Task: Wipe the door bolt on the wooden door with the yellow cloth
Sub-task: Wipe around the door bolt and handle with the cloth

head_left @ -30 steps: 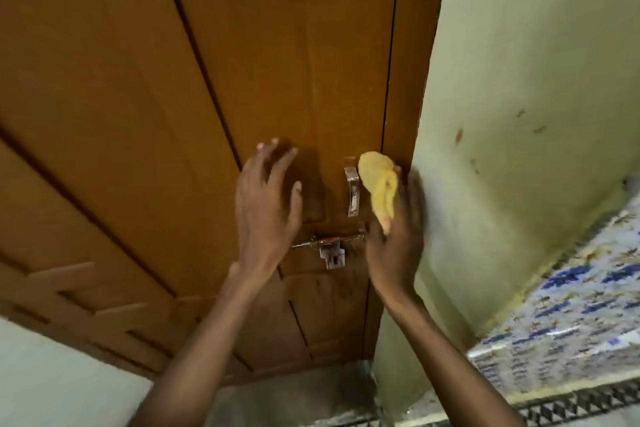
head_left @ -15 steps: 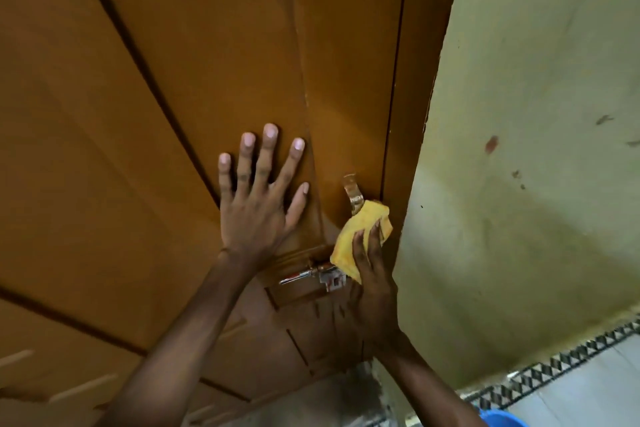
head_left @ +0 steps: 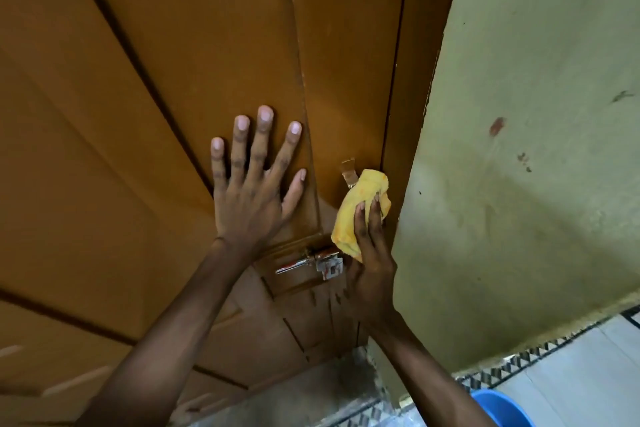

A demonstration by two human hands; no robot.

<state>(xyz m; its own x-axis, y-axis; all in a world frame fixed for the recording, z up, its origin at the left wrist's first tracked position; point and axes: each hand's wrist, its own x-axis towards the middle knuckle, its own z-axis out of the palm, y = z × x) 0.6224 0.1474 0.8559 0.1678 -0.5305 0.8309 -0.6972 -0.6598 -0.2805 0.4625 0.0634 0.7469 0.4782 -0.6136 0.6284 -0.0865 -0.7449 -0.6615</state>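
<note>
Two fingers [head_left: 367,222] of the right hand [head_left: 372,267] press a bunched yellow cloth [head_left: 356,211] flat against the wooden door [head_left: 173,80], the remaining fingers of that hand hidden behind it, the cloth pinned rather than pinched. The cloth sits just above the door bolt [head_left: 308,262], its lower edge touching or nearly touching the bolt's right end near the frame; which of the two cannot be told. A small metal handle [head_left: 349,173] shows above the bolt, partly covered by the cloth's top. The left hand [head_left: 252,194] lies up and left of the bolt, palm on the panel, all five fingers spread wide and holding nothing, apparently steadying the door. The bolt itself, a horizontal metal rod with a hasp plate hanging below it, looks streaked with rusty marks and is mostly uncovered. Right of the bolt stands a stained pale green wall [head_left: 536,149]; far below and right of it, the rim of a blue bucket [head_left: 498,409].

Wiping appears barely begun. Done well, the cloth should drop onto the rod and travel along its length, fingers wrapping the fabric around the metal, with firm pressure and care at the hasp's edges, where cloth may snag.
</note>
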